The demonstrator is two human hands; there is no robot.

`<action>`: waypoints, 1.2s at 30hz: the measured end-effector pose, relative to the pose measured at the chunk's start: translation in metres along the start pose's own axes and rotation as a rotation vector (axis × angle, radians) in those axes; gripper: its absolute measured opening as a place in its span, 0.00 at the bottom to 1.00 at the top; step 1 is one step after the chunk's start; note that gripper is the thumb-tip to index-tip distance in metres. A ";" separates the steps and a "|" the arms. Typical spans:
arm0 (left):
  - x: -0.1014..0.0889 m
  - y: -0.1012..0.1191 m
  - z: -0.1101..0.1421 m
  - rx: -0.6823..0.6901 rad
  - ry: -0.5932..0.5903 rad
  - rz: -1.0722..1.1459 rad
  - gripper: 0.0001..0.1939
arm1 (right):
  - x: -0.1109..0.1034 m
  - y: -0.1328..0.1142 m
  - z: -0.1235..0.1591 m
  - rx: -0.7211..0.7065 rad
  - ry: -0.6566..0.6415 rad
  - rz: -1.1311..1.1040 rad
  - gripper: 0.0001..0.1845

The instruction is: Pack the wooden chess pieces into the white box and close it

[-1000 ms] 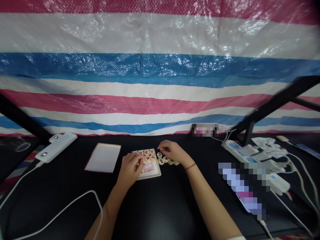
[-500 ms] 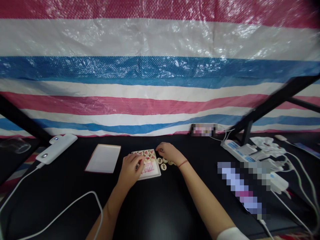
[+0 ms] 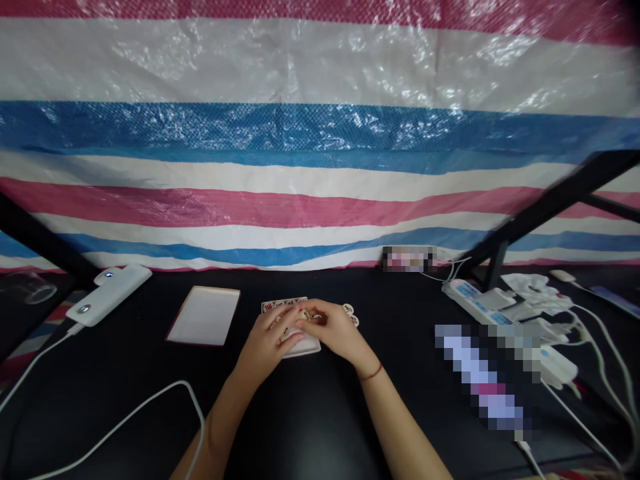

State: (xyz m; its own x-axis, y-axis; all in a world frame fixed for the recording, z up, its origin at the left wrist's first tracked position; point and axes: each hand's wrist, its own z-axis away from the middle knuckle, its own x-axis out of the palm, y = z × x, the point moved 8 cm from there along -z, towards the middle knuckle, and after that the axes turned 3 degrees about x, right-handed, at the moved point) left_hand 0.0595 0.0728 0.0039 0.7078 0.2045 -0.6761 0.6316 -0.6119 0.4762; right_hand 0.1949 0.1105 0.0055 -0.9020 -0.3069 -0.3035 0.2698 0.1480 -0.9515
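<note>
A shallow white box [image 3: 306, 348] of Chinese chess pieces lies on the black table, with a row of red-lettered pieces [image 3: 270, 306] along its far edge. Over its left half is my left hand [image 3: 263, 337], thumb and fingers curled around a piece with black lettering [image 3: 286, 329]. From the right, my right hand [image 3: 337, 328] meets it above the box, pinching a Chinese chess piece [image 3: 305, 315] between thumb and fingers. Both hands hide most of the box's contents. A few loose pieces [image 3: 349, 309] show on the table just beyond my right hand.
The box lid [image 3: 204, 316] lies inside up on the left. Further left is a white power bank [image 3: 110, 297] with a cable [image 3: 135, 417] crossing the front left. A power strip [image 3: 480, 303] with plugs and a blurred-out device [image 3: 483, 380] occupy the right. A striped sheet [image 3: 280, 207] hangs behind.
My right hand has moved left from the loose pieces to above the box, bringing a piece against my left hand. My left hand stays over the box, its fingers reaching further right.
</note>
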 end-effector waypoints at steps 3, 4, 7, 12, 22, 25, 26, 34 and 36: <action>0.002 0.002 0.000 -0.021 -0.027 0.069 0.15 | 0.011 0.003 0.006 0.004 0.003 -0.121 0.17; 0.002 0.001 -0.001 -0.034 -0.031 0.091 0.14 | 0.012 0.004 0.007 0.000 0.006 -0.130 0.17; 0.001 -0.001 -0.002 -0.052 -0.014 0.124 0.11 | 0.008 0.006 0.009 -0.040 0.046 -0.012 0.16; -0.012 -0.011 -0.002 -0.119 0.125 0.065 0.08 | 0.004 -0.007 0.019 -0.194 0.056 0.252 0.08; -0.024 -0.012 -0.003 -0.100 0.238 -0.040 0.06 | 0.020 -0.009 0.022 -0.248 -0.008 0.623 0.09; -0.022 -0.012 -0.003 -0.102 0.222 -0.030 0.05 | 0.021 -0.008 0.023 -0.231 -0.034 0.694 0.11; -0.021 -0.013 -0.003 -0.107 0.210 -0.023 0.05 | 0.022 -0.007 0.024 -0.227 -0.047 0.712 0.14; 0.003 -0.006 -0.003 -0.064 -0.055 -0.072 0.02 | -0.001 -0.010 0.022 -0.200 0.146 0.652 0.25; 0.010 -0.004 -0.001 -0.058 -0.115 -0.114 0.02 | -0.023 -0.011 0.024 -0.174 0.308 0.592 0.26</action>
State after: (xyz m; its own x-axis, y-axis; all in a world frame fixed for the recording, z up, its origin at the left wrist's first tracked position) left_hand 0.0642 0.0786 -0.0040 0.5916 0.1789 -0.7861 0.7253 -0.5440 0.4220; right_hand 0.2212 0.0936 0.0217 -0.6808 0.1498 -0.7170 0.7120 0.3653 -0.5997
